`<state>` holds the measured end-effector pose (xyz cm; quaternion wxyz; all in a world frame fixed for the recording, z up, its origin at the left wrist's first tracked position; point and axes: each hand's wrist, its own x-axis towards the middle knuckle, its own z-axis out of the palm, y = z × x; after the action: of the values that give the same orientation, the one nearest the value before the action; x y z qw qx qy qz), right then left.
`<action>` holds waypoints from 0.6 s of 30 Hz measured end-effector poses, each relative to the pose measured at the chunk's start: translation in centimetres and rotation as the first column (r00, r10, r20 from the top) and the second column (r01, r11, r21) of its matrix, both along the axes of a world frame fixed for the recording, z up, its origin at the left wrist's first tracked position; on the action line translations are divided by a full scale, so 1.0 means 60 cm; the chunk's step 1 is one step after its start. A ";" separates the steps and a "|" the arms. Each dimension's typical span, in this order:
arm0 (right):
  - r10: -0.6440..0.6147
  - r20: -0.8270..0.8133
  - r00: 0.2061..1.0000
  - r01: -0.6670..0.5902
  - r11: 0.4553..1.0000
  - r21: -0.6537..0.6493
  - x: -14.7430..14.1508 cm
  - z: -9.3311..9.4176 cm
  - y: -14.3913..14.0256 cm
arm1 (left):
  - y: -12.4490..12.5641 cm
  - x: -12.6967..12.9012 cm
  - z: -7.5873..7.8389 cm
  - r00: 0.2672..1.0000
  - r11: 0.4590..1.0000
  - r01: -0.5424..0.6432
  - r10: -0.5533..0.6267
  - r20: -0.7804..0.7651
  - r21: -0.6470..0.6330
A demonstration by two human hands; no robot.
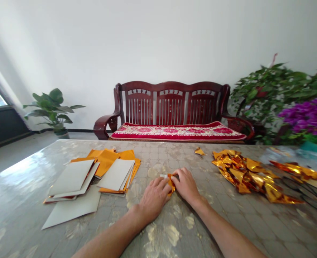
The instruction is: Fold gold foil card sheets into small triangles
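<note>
Hands meet at the middle of a marbled table (pixel 26 186), seen from the person's own head looking down. The left hand (pixel 154 196) lies palm down, its fingers pressed flat over the left part of a small piece of gold foil paper (pixel 171 181). The right hand (pixel 186 184) lies just beside it, fingers curled down onto the right part of the same piece, pinning it against the tabletop. Only a narrow strip of gold, with a bit of white backing at its left end, shows between the two hands.

To the left of the hands sits a loose stack of flat sheets (pixel 94 175), some white side up, some orange-gold side up. To the right, near but apart from the hands, lies a heap of shiny folded gold pieces (pixel 244 173), and one small gold scrap (pixel 199 151) rests alone farther back. Beyond the table stands a dark red wooden bench (pixel 171 107) with a red patterned cushion, a leafy potted plant (pixel 52 109) at far left, and green foliage with purple flowers (pixel 306 116) at right.
</note>
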<state>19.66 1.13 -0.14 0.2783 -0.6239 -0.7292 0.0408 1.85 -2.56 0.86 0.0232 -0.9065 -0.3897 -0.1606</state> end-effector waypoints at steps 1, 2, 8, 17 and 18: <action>-0.003 -0.004 1.000 0.003 1.000 0.001 -0.001 0.001 0.000 | 0.000 0.000 0.000 1.000 1.000 0.008 -0.008 0.008 -0.013; -0.005 -0.012 1.000 0.005 1.000 -0.002 -0.001 0.001 0.000 | 0.001 -0.001 -0.001 1.000 1.000 0.015 -0.015 0.014 -0.027; -0.014 -0.142 0.990 0.000 0.995 -0.095 -0.003 0.010 0.001 | 0.002 0.000 -0.007 1.000 0.999 0.021 -0.021 0.007 -0.036; -0.052 -0.260 0.964 -0.034 0.948 -0.316 0.010 0.012 0.030 | -0.001 -0.001 -0.002 1.000 0.998 0.021 -0.023 -0.019 -0.064; -0.051 -0.249 0.967 -0.035 0.943 -0.331 0.010 0.013 0.034 | -0.003 -0.001 -0.001 1.000 0.997 0.021 -0.022 -0.015 -0.071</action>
<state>20.24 3.18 0.65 0.2603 -0.6545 -0.6674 0.2419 1.82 -2.71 0.81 -0.0074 -0.9122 -0.3852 -0.1396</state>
